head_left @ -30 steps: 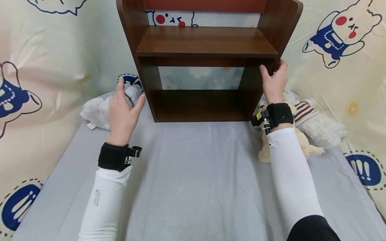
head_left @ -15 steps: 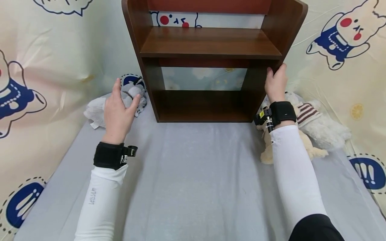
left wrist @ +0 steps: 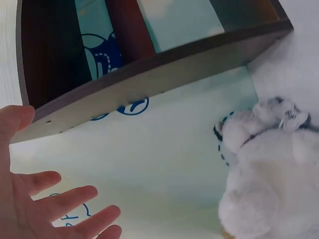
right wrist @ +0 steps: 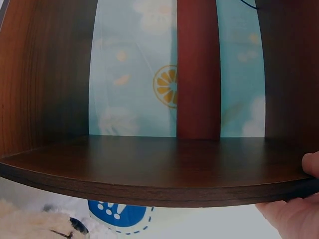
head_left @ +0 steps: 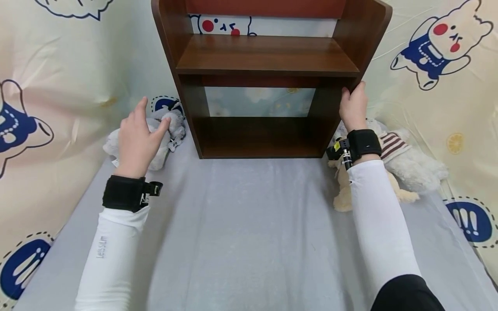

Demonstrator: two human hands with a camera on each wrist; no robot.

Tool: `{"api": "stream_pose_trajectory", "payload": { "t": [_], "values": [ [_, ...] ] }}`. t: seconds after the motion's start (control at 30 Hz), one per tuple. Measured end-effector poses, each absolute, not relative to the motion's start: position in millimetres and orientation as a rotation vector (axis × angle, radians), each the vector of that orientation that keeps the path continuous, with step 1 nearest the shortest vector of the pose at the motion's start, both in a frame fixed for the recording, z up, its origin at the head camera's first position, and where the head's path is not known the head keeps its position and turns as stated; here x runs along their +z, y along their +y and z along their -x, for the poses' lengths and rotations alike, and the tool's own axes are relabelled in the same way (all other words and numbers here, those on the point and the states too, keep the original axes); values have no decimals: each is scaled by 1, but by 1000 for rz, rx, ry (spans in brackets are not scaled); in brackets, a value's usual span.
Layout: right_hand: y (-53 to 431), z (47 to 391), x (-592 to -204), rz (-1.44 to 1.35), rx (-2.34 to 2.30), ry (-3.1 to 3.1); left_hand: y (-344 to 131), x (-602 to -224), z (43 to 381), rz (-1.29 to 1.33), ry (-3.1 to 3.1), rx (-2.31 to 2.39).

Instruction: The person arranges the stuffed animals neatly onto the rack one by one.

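Gripping hand, head view: the right hand (head_left: 354, 108) holds the front edge of the bookshelf's right side panel, thumb on the inner face, other fingers mostly hidden.
Free hand, head view: the left hand (head_left: 136, 140) is well spread and holds nothing, raised in front of the grey-and-white plush (head_left: 157, 160), apart from the shelf.
Brown bookshelf (head_left: 268, 56), head view: at the far end of the grey cloth (head_left: 249, 237), between plush toys on both sides; its top is out of frame.
One-sided hold, head view: a pull from the right alone would probably twist the bookshelf or ruck the cloth under it.
Left panel, left wrist view: the thumb overlaps its edge by line of sight; the fingers fan out around nothing, so this side could swing unchecked.
Right panel, right wrist view: thumb and fingers pinch only near its edge, so the grip might slip if the shelf tips.
Cream plush (right wrist: 35, 221), right wrist view: beside that panel; a sideways shove could squash or snag it.
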State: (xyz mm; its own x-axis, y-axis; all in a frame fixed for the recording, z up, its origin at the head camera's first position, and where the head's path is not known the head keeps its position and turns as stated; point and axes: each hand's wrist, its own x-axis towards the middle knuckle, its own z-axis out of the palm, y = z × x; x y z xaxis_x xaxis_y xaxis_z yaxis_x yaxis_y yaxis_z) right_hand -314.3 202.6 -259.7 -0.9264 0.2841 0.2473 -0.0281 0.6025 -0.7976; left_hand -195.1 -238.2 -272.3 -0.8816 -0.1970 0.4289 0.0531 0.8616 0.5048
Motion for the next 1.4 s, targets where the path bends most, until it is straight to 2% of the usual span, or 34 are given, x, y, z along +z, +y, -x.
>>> {"api": "stream_pose_trajectory", "payload": {
  "t": [0.7, 1.4],
  "values": [
    [206, 315, -263, 181, 1227, -2502, -265, -253, 221, -29, -2810, -459],
    [204, 316, -264, 176, 1191, -2506, -311, -276, 250, -88, -3015, -368]
  ]
}}
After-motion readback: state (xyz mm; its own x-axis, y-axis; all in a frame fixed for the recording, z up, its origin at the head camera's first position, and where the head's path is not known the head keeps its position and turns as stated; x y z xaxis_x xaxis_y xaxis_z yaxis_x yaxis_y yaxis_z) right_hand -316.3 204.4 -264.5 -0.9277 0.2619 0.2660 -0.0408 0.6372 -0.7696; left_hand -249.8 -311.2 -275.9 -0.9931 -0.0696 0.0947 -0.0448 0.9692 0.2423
